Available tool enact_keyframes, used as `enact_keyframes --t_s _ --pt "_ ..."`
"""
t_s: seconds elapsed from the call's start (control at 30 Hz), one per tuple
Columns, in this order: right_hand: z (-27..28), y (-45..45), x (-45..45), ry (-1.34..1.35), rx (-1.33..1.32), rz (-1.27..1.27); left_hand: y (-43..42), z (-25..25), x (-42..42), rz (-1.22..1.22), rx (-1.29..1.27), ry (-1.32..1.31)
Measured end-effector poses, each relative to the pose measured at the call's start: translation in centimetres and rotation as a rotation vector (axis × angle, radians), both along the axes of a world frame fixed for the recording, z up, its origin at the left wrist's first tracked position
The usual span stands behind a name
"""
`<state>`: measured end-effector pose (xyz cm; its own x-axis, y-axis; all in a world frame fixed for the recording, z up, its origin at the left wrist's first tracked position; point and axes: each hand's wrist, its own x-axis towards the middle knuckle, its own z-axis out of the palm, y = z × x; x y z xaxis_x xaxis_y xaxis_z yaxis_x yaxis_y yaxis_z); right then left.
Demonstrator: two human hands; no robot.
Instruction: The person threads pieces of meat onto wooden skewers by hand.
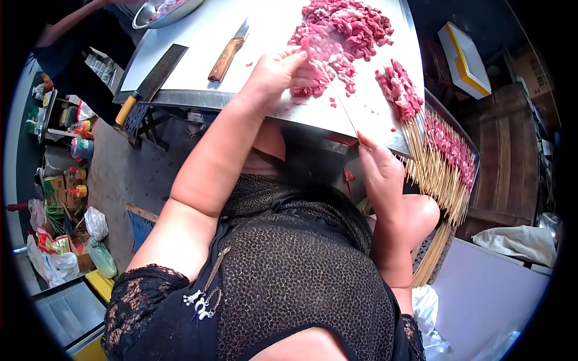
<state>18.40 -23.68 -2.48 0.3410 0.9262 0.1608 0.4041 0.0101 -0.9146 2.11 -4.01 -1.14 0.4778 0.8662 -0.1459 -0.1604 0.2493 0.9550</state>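
My left hand (280, 75) is closed over the white table (265, 36), pinching a small piece of raw meat (306, 46) at the far end of a thin skewer. Lower and to the right, my right hand (380, 168) grips the near end of that bamboo skewer (343, 107), which slants between both hands. Just beyond my left hand lies a heap of cut raw meat (355, 27). Right of the heap, several loaded meat skewers (398, 90) lie together at the table's right side.
A cleaver (159, 72) and a wooden-handled knife (227, 57) lie left. A metal bowl (165, 15) stands at the far left corner, near another person's arm (72, 21). Right of the table, a tray holds many meat skewers (448, 150); bare sticks (432, 256) lie below.
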Motion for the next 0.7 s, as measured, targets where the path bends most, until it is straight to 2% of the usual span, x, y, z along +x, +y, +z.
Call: enact_keyframes --t_s 0.03,0.1,0.13,0.2,0.27,0.4,0.5,0.57,0.7 --pt "-0.4 0.0 -0.1 0.001 0.016 0.006 -0.4 -0.1 0.5 -0.005 -0.002 0.000" --pt "-0.4 -0.2 -0.2 0.001 0.032 0.008 -1.1 -0.4 1.2 -0.004 -0.139 -0.204" --pt "0.0 -0.5 -0.2 0.004 -0.047 -0.001 -1.4 -0.4 1.4 0.005 -0.177 -0.252" --pt "0.0 -0.8 -0.1 0.006 -0.126 -0.010 -1.8 -0.2 2.0 0.026 -0.162 -0.245" --pt "-0.4 -1.2 0.0 -0.029 -0.040 -0.008 -1.9 -0.4 2.1 0.049 -0.147 -0.237" --pt "0.0 -1.6 -0.2 0.004 -0.068 0.014 -1.9 -0.7 2.4 0.073 -0.137 -0.312" --pt "-0.3 -1.3 -0.4 -0.077 0.044 -0.029 -2.5 -0.2 2.6 0.100 -0.161 -0.369" --pt "0.2 -1.4 -0.5 -0.090 -0.047 -0.017 -2.7 0.0 2.7 0.115 -0.177 -0.394" --pt "-0.2 -1.3 -0.7 -0.094 -0.051 -0.021 -3.2 -0.5 3.0 0.141 -0.210 -0.480"
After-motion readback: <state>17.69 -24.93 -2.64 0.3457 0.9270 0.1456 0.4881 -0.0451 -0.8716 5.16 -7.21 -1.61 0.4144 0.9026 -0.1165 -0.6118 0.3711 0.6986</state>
